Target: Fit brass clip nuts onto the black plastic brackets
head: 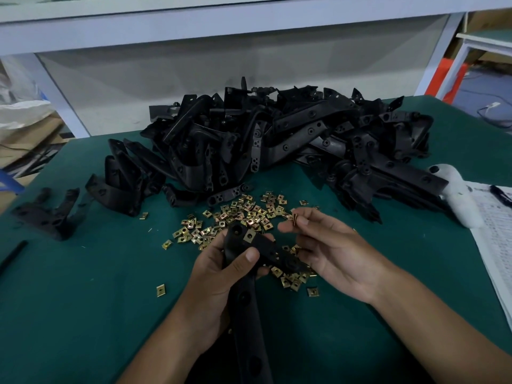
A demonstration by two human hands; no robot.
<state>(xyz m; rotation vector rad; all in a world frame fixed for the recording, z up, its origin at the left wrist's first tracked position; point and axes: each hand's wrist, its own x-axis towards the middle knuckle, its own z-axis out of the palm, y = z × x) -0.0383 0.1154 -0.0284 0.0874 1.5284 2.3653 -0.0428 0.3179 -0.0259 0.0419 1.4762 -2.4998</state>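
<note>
The left hand (221,275) grips a black plastic bracket (249,273), thumb curled over its upper face and the other fingers wrapped beneath, so the bracket's long axis runs from the wrist end near the person up and away toward the heap. One brass clip nut (249,236) already sits on the bracket's far end, just beyond the left thumb. The right hand (329,253) pinches a second clip nut (295,219) between thumb and forefinger, held on edge, the remaining fingers loosely curled below. That nut lies up and to the right of the bracket's side arm, which juts out to the right from the left fingers toward the right palm; the two are near but apart. The coming move, as I judge it, turns on this gap: the nut must travel down and leftward from the right fingertips to the free edge of that side arm, with its open mouth facing the edge, and the right hand is the nearer one to do it. Whether the mouth already faces the bracket cannot be told. Loose clip nuts (235,214) are scattered on the green tabletop (83,286) just past both sets of fingers, and the heap of brackets (277,139) lies farther beyond them.
</note>
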